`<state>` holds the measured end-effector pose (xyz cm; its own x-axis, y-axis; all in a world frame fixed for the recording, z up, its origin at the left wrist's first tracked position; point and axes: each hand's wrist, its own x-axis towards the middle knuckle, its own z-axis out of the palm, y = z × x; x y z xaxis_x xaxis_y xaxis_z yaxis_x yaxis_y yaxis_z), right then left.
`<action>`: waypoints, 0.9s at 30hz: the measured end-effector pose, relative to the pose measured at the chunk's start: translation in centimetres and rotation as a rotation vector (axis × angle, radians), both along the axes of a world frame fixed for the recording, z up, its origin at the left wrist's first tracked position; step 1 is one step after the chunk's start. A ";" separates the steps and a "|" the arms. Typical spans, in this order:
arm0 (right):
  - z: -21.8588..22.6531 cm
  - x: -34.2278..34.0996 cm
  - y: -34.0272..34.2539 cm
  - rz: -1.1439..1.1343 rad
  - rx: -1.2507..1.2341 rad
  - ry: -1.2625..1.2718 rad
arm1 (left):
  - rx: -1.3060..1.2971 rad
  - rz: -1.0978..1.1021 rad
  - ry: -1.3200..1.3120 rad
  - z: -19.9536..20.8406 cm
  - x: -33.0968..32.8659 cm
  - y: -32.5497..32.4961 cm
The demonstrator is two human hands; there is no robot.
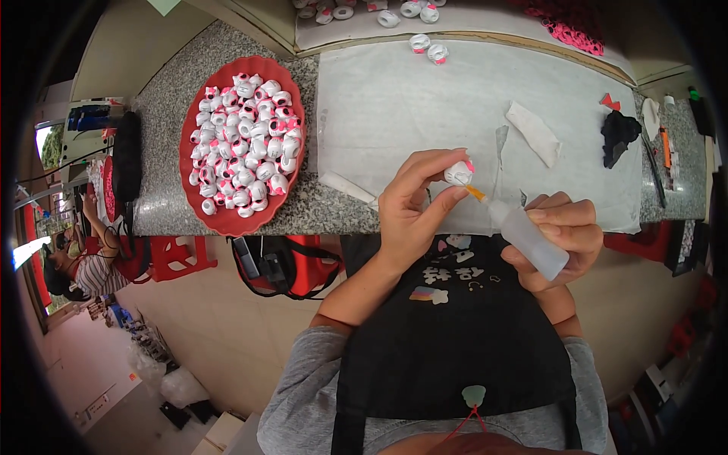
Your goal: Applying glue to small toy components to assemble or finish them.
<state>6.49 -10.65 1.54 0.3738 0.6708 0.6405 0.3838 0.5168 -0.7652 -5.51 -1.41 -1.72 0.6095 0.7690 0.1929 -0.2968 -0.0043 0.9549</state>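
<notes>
Between the thumb and fingers of my left hand (413,201) is a small white cat-like figurine head (458,174) with pink on it. My right hand (557,231) grips a translucent squeeze bottle (531,241), tilted so that its orange-yellow nozzle tip (475,192) points up at the figurine head. The tip is at or very near the head's lower edge; whether they touch I cannot tell. To the left, a red scalloped tray (189,163) holds many similar white and pink heads (244,144).
White sheeting (409,106) covers the worktop, with a folded paper strip (533,133) and a black cloth (620,138) on it. Two heads (429,48) sit at its back edge. Pink pieces (572,34) lie on the shelf. Another person (98,265) sits far left.
</notes>
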 end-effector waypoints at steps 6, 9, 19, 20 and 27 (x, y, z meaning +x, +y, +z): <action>0.0 0.7 0.1 0.033 0.030 -0.008 | -0.007 0.014 0.007 0.0 0.1 0.1; 0.0 0.9 0.2 0.004 0.051 -0.010 | -0.019 0.018 -0.005 0.1 0.2 0.2; 1.6 8.3 3.5 -0.060 -0.482 0.220 | -0.136 0.210 -0.143 0.1 -1.3 2.0; 1.4 9.7 4.4 -0.052 -0.482 0.218 | -0.127 0.214 -0.153 0.1 -1.4 1.9; -2.0 18.3 12.8 -0.514 -0.498 -0.684 | -0.163 0.151 -0.146 0.7 -1.2 1.2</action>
<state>24.81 2.15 -0.47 0.3497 0.7820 0.5160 0.9116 -0.1570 -0.3798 -6.75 -0.26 -0.98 0.4602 0.8772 0.1367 -0.4391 0.0911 0.8938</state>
